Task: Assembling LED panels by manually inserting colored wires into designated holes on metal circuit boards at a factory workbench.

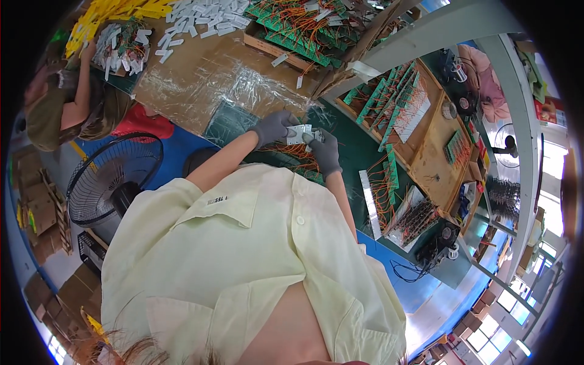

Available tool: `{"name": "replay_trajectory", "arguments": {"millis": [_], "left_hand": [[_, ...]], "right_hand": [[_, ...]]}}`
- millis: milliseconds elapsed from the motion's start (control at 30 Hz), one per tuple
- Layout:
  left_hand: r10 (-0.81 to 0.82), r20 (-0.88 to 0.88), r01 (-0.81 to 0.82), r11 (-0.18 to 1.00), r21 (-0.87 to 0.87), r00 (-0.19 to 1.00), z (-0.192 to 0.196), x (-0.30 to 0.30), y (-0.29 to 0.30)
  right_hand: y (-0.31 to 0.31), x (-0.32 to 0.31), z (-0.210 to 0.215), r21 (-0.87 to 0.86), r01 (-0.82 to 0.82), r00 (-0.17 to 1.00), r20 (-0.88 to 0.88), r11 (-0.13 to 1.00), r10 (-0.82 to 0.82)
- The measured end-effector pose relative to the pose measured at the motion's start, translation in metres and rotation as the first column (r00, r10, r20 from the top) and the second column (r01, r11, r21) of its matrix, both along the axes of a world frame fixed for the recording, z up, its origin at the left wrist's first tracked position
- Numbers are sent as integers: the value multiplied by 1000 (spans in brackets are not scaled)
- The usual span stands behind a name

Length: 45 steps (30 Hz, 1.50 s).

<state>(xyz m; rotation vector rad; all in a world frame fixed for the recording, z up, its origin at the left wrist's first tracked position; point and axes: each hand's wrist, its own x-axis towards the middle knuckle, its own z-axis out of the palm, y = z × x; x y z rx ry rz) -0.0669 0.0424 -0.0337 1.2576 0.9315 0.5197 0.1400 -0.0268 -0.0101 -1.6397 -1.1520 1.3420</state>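
Observation:
My left hand [274,129], in a grey glove, is closed on a cluster of small white pieces [300,132] above the workbench. My right hand [326,153], also gloved in grey, grips the same cluster from its right side. The pieces look flat and rectangular; their exact kind is too small to make out, and my fingers cover part of them. Just below my hands lie green circuit boards [311,174] with orange wires, partly hidden by my shirt. A dark green mat [228,121] lies beside my left wrist.
Loose white pieces [204,17] and yellow strips [115,15] are heaped at the far left. Wired green boards fill a wooden tray [277,53] ahead and another tray [435,161] at right. A black fan [115,179] and a co-worker's arm [79,91] are at left.

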Motion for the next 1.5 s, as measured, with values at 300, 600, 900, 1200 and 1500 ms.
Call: {"name": "replay_trajectory", "arguments": {"millis": [300,600,900,1200,1500], "left_hand": [[-145,-71,136,984,-115,987,24,-1,6],[-148,-324,139,989,-51,934,32,17,1],[-127,-167,104,985,-137,978,36,16,1],[146,-646,199,881,429,749,50,28,-12],[220,-481,3,907,421,849,38,4,-21]], "right_hand": [[3,2,7,12,-48,997,-62,999,49],[-11,-4,-4,42,31,974,222,999,-39],[-14,-2,-1,-56,172,931,-318,983,-181],[-21,-17,-39,420,40,867,437,907,-241],[-9,-49,26,216,74,991,89,973,-95]]}}
